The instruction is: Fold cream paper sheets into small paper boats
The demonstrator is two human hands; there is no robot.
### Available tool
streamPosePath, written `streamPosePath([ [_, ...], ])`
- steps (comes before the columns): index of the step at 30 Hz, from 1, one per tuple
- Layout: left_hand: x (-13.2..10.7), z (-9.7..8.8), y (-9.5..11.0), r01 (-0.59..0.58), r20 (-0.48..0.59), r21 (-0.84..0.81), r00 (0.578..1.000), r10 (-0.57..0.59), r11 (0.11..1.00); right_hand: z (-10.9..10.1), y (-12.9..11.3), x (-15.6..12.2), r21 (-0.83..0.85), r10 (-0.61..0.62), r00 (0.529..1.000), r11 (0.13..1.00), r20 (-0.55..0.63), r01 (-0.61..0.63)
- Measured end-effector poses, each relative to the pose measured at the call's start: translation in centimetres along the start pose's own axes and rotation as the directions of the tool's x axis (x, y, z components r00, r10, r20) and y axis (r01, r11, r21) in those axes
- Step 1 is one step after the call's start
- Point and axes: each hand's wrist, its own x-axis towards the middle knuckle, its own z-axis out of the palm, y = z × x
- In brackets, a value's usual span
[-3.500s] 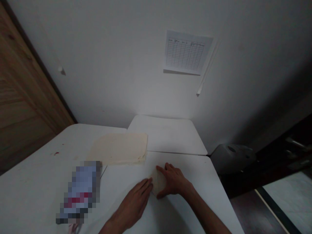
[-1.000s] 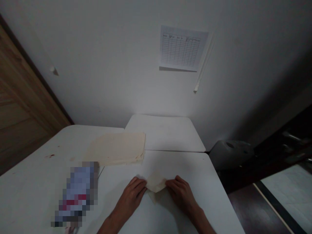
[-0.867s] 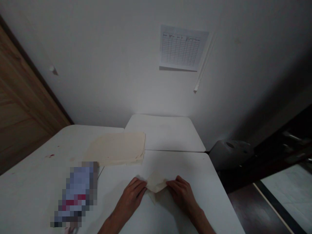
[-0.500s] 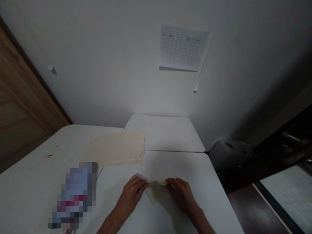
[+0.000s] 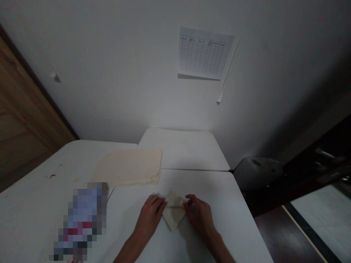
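Note:
A small cream paper piece (image 5: 173,213), folded to a point toward me, lies on the white table (image 5: 219,204). My left hand (image 5: 149,215) presses its fingertips on the piece's left edge, fingers held together. My right hand (image 5: 199,215) curls its fingers onto the piece's right edge. Both hands pinch the folded top of the paper between them.
A stack of cream sheets (image 5: 128,167) lies behind the hands to the left. A blurred-out object (image 5: 79,219) rests at front left. A second white table (image 5: 183,148) abuts the wall, where a printed chart (image 5: 203,53) hangs. A grey bin (image 5: 259,170) stands right.
The hands have drawn closer together and folded the paper's upper flap down, so the piece now forms a compact pointed shape. The view shifted slightly left.

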Motion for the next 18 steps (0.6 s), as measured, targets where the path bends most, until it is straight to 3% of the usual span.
streamPosePath([
  [8, -0.23, -0.12, -0.06, 0.012, 0.075, -0.021, 0.997, -0.01, 1.0, 0.09, -0.05, -0.41, 0.025, 0.025, 1.0, 0.999, -0.006, -0.025],
  [18, -0.44, 0.48, -0.48, 0.027, 0.052, 0.008, 0.998, -0.028, 1.0, 0.02, -0.64, -0.04, -0.036, 0.1, 0.995, 0.994, 0.026, -0.099],
])
